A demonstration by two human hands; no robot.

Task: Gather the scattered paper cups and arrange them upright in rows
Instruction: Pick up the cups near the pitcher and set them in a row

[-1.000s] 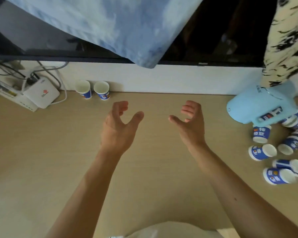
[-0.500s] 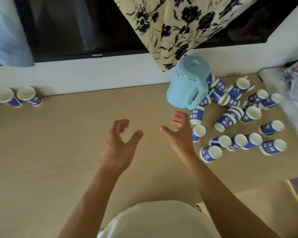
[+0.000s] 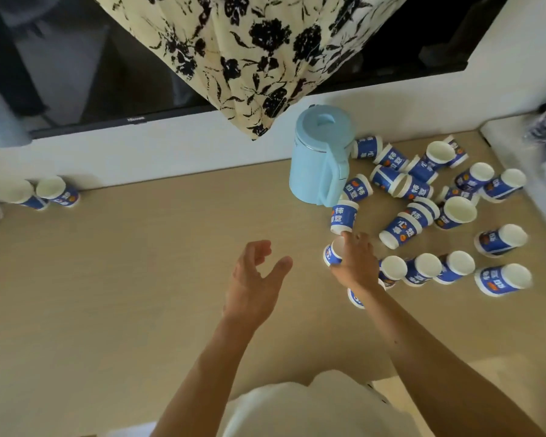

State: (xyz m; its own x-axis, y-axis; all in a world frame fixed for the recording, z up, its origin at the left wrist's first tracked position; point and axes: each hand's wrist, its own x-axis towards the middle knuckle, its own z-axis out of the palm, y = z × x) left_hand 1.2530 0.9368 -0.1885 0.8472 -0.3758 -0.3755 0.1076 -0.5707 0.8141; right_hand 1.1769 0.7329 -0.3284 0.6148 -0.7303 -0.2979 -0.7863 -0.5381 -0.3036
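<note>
Head camera, looking down on a pale wooden tabletop [image 3: 123, 279] that runs up to a white wall.

The right hand [image 3: 356, 263] reaches to the right of centre, with its fingers and thumb curled around a small blue and white paper cup [image 3: 333, 254] that lies on its side with the white mouth facing away from the viewer. The left hand [image 3: 256, 279] hovers just left of it over bare wood, fingers loosely bent and thumb spread, holding nothing. The two hands are close but not touching.

Beyond and to the right of the right hand, many more matching scattered cups [image 3: 423, 269] lie tipped over in a loose heap. One is half hidden under the right wrist.

A light blue plastic lidded jug [image 3: 319, 159] with a handle stands at the far left edge of the heap, with cups touching its base.

At the far left, against the wall, two upright cups [image 3: 56, 192] stand side by side, mouths up.

Above the wall sits a black television screen [image 3: 76, 74], partly covered by a hanging cream cloth with black flowers [image 3: 249, 52]
</note>
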